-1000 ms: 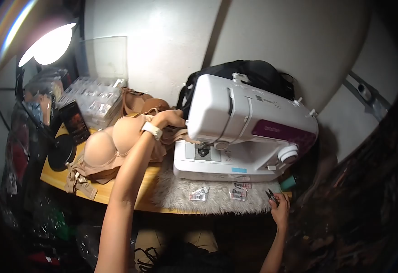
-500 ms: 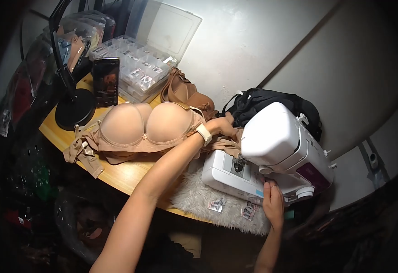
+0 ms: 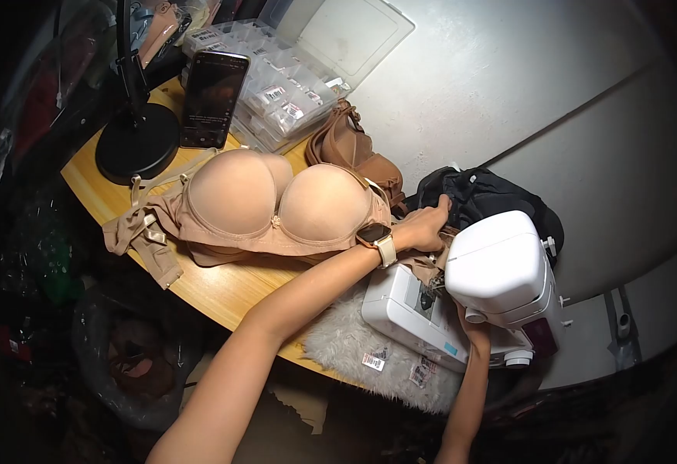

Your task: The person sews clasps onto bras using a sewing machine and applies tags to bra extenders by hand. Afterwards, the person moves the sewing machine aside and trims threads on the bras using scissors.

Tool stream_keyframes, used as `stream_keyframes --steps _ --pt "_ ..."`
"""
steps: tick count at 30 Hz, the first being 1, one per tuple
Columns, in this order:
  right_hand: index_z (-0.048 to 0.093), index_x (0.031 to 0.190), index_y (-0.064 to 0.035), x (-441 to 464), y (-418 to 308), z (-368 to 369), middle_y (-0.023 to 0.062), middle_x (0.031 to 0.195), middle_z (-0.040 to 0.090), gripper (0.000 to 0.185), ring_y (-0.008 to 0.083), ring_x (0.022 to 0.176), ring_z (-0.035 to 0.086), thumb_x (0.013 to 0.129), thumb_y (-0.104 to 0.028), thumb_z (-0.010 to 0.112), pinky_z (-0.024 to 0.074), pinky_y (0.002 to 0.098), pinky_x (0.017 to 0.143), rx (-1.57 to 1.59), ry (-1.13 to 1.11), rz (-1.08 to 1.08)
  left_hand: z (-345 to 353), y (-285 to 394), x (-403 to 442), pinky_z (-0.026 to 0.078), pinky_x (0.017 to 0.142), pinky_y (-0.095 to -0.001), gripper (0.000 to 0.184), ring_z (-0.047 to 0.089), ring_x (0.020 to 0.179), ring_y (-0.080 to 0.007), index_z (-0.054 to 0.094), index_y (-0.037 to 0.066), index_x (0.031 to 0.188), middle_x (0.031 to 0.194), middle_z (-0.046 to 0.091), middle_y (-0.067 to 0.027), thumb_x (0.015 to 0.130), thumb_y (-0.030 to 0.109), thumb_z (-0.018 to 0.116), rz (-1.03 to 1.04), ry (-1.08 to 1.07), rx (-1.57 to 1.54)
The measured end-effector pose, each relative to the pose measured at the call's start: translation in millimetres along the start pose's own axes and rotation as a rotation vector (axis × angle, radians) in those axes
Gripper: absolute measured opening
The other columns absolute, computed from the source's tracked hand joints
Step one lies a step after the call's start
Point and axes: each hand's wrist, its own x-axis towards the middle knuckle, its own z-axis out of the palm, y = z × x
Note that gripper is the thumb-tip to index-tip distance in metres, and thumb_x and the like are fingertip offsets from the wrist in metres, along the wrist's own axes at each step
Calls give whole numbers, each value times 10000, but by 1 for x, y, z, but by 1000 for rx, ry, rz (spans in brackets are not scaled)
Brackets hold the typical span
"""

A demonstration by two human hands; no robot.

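Observation:
A beige padded bra (image 3: 234,193) lies cups up on the table, its straps and one band end at the left. The band's other side runs right as bunched fabric (image 3: 425,271) at the white sewing machine (image 3: 493,263). My left hand (image 3: 425,228), with a watch (image 3: 375,236) on its wrist, is closed on this fabric beside the machine head, the fingertips partly hidden. My right hand (image 3: 474,329) reaches in under the machine's arm from the front; the machine hides its fingers. Behind the bra is a brown bra (image 3: 358,158).
A phone (image 3: 213,100) leans against a clear compartment box (image 3: 276,85) with labels inside. A black lamp base (image 3: 137,143) stands at the left. Black garments (image 3: 501,197) are piled behind the machine. Barcode tags (image 3: 374,362) lie on grey fur (image 3: 338,340).
The view has shifted. My right hand has gone from the machine's front edge to under its arm. My left hand stays at the fabric by the machine head, its wrist turned so the watch face shows.

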Motion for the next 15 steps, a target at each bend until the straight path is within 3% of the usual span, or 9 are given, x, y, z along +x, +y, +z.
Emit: stream_keyframes --steps 1,4,8,15 --pt "449 1231 -34 4 -5 -5 118 1199 519 427 255 1126 461 869 -228 569 342 385 1005 549 -60 270 0 0 1 485 647 -431 674 616 771 -418 237 -85 1166 761 583 -285 696 114 678 20 6 11" --pt "465 1213 -25 8 -6 -14 116 1173 538 419 263 1097 482 868 -233 578 361 384 982 522 -100 236 -1 1 5 494 635 -422 708 623 754 -407 249 -88 1180 747 595 -266 696 152 707 39 9 61" --pt "485 1190 -12 15 -5 -16 114 1137 563 410 273 1058 510 865 -239 590 385 381 952 106 -55 1 -4 4 3 502 627 -420 702 627 735 -403 263 -91 1186 737 601 -259 687 129 704 65 3 92" --pt "521 1149 11 31 1 -11 110 1075 608 399 292 989 559 861 -250 612 427 377 899 -1017 77 -503 -4 5 1 501 613 -422 723 630 713 -396 246 -92 1200 731 606 -246 675 105 702 68 15 132"
